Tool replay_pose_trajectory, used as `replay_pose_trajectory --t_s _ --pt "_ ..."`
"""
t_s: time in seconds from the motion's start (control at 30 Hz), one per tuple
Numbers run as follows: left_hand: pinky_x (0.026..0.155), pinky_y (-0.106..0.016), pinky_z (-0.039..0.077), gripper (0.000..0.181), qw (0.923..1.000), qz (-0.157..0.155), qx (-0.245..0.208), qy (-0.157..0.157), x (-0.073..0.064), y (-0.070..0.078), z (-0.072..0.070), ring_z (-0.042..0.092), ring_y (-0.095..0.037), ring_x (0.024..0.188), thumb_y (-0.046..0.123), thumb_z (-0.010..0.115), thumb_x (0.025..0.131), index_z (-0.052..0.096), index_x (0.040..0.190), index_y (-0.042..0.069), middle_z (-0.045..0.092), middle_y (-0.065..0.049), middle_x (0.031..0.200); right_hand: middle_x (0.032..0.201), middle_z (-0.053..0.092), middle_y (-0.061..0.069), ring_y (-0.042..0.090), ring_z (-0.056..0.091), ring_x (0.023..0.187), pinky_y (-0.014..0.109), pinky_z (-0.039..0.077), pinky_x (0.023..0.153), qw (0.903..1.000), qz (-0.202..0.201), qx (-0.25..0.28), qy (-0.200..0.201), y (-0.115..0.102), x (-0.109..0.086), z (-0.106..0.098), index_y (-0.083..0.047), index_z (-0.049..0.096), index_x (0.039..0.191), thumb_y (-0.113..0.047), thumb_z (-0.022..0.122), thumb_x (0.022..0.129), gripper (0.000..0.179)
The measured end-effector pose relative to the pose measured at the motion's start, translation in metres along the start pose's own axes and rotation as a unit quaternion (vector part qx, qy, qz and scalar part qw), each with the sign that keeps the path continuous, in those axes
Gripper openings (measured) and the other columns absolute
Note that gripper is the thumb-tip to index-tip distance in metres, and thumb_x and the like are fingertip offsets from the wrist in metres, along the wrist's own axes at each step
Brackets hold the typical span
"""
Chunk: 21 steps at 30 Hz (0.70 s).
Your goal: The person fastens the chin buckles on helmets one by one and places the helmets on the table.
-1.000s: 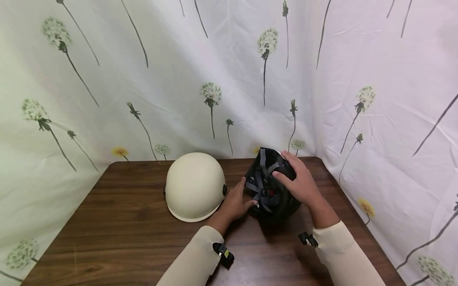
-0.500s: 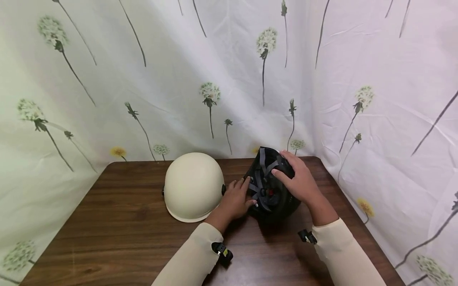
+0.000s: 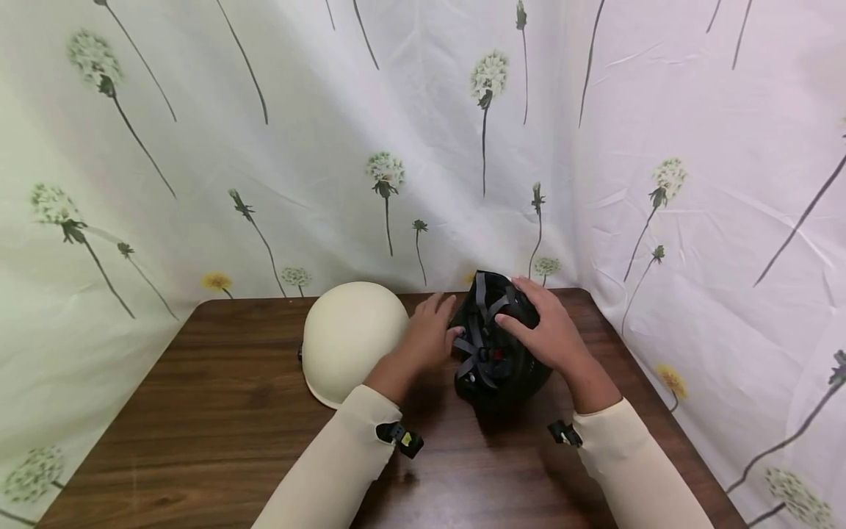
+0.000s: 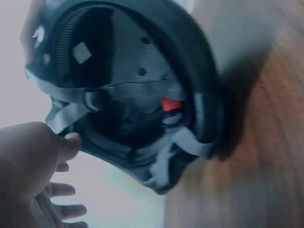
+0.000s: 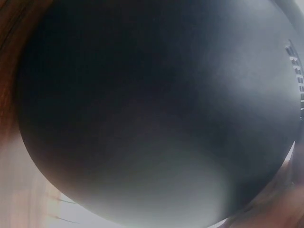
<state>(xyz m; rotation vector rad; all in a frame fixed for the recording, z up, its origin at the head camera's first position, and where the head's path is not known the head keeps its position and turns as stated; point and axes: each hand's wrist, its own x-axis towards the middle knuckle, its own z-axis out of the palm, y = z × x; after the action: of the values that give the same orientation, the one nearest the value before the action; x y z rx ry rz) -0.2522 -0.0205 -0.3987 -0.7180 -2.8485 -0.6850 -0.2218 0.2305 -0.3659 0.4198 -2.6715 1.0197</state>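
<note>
A black helmet [image 3: 505,386] lies tipped on its side at the table's back right, its hollow facing left. Inside it, grey straps [image 4: 137,89] and a red buckle part [image 4: 170,104] show in the left wrist view. My right hand [image 3: 554,334] holds the helmet, thumb by the opening and fingers over the upper edge; the smooth black shell [image 5: 156,95] fills most of the right wrist view. With fingers stretched out, my left hand [image 3: 423,336] hovers by the helmet's left edge, its thumb tip close to a strap. It partly covers the beige helmet in the head view.
The beige helmet [image 3: 352,334] stands dome up at the left, a black knob on its side. Both helmets sit near the back edge of the brown wooden table [image 3: 198,426]. A white curtain [image 3: 297,147] printed with dandelions hangs behind and at the sides.
My left hand has left the black helmet's lower left rim, moving up and slightly back to the left with its fingers spread. The right hand stays on the helmet, which has shifted slightly.
</note>
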Motion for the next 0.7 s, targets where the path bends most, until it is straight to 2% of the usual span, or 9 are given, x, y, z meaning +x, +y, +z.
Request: replay_pose_trajectory --t_s 0.07,0.17,0.27,0.33,0.47,0.57,0.7 --pt "0.118 -0.057 0.037 0.061 1.0000 -0.003 -0.009 0.000 0.004 0.005 -0.007 0.037 -0.042 0.151 0.035 0.055 0.111 0.037 0.162 0.006 0.034 -0.022 0.166 0.168 0.037 0.008 0.037 0.030 0.156 0.066 0.028 0.120 1.0000 0.000 -0.001 -0.002 0.000 0.000 0.000 -0.020 0.044 0.161 -0.052 0.071 0.097 0.077" --pt "0.121 -0.056 0.034 0.065 0.9984 -0.012 -0.055 -0.011 0.011 0.014 -0.017 0.033 -0.039 0.154 0.044 0.046 0.112 0.034 0.163 0.007 0.032 -0.019 0.168 0.168 0.037 0.009 0.037 0.030 0.156 0.066 0.028 0.119 1.0000 -0.001 -0.001 -0.005 0.000 0.000 0.000 -0.021 0.044 0.162 -0.053 0.072 0.096 0.078" --pt "0.122 -0.054 0.033 0.073 0.9936 -0.013 -0.110 -0.018 0.017 0.022 -0.023 0.032 -0.035 0.155 0.055 0.042 0.111 0.031 0.165 0.007 0.031 -0.015 0.169 0.169 0.036 0.009 0.038 0.030 0.155 0.066 0.029 0.119 1.0000 -0.002 -0.001 -0.007 -0.001 0.000 0.000 -0.019 0.044 0.161 -0.053 0.072 0.096 0.079" --pt "0.122 -0.055 0.032 0.078 0.9919 -0.008 -0.126 -0.016 0.021 0.026 -0.025 0.031 -0.033 0.156 0.060 0.042 0.109 0.029 0.166 0.008 0.031 -0.014 0.169 0.169 0.036 0.009 0.038 0.030 0.155 0.066 0.029 0.119 1.0000 -0.002 -0.002 -0.009 -0.001 0.001 -0.001 -0.018 0.044 0.162 -0.054 0.072 0.096 0.080" --pt "0.121 -0.060 0.032 0.084 0.9951 -0.001 -0.097 -0.018 0.028 0.038 -0.032 0.031 -0.033 0.156 0.066 0.042 0.106 0.027 0.167 0.011 0.029 -0.010 0.171 0.169 0.035 0.011 0.039 0.031 0.155 0.065 0.030 0.119 0.9999 -0.008 -0.007 -0.012 -0.003 0.002 -0.002 -0.016 0.043 0.161 -0.053 0.072 0.096 0.080" --pt "0.120 -0.064 0.031 0.085 0.9983 -0.004 -0.050 -0.029 0.032 0.046 -0.037 0.029 -0.036 0.157 0.070 0.040 0.105 0.026 0.168 0.014 0.026 -0.009 0.173 0.169 0.035 0.013 0.039 0.032 0.154 0.064 0.033 0.117 0.9998 -0.011 -0.010 -0.014 -0.004 0.003 -0.003 -0.015 0.043 0.162 -0.053 0.072 0.096 0.081" --pt "0.120 -0.066 0.029 0.086 0.9990 -0.009 0.012 -0.043 0.038 0.054 -0.042 0.025 -0.036 0.158 0.075 0.035 0.103 0.026 0.169 0.020 0.021 -0.004 0.175 0.170 0.033 0.014 0.039 0.031 0.155 0.065 0.035 0.116 0.9997 -0.005 -0.017 -0.020 -0.005 0.002 -0.003 -0.015 0.041 0.163 -0.055 0.071 0.096 0.083"
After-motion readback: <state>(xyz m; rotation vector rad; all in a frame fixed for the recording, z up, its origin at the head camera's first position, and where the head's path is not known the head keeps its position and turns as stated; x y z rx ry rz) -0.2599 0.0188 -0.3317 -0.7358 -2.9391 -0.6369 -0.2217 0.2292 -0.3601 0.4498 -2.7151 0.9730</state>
